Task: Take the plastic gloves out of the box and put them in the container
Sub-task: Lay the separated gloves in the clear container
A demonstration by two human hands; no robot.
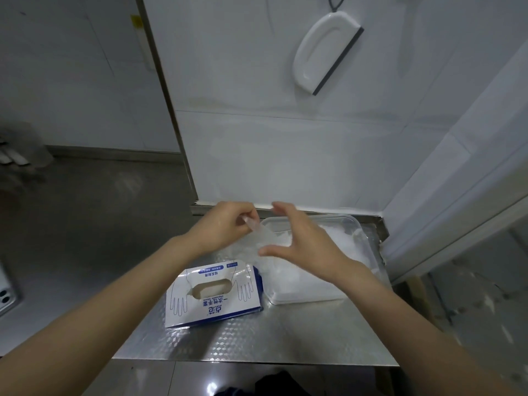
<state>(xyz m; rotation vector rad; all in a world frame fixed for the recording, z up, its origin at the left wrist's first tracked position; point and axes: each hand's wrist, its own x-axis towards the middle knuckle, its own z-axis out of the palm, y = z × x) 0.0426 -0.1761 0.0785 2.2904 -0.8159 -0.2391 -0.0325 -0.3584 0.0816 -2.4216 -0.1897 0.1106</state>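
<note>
A white and blue glove box lies flat on the steel table, its oval opening facing up. To its right stands a clear plastic container with several crumpled plastic gloves inside. My left hand pinches a thin clear plastic glove that hangs over the container's near left corner. My right hand hovers just right of it, thumb and fingers spread in a C shape, holding nothing that I can make out.
The small steel table stands in a corner against white tiled walls. A white squeegee hangs on the wall above. The grey floor lies to the left, and a phone sits at the left edge.
</note>
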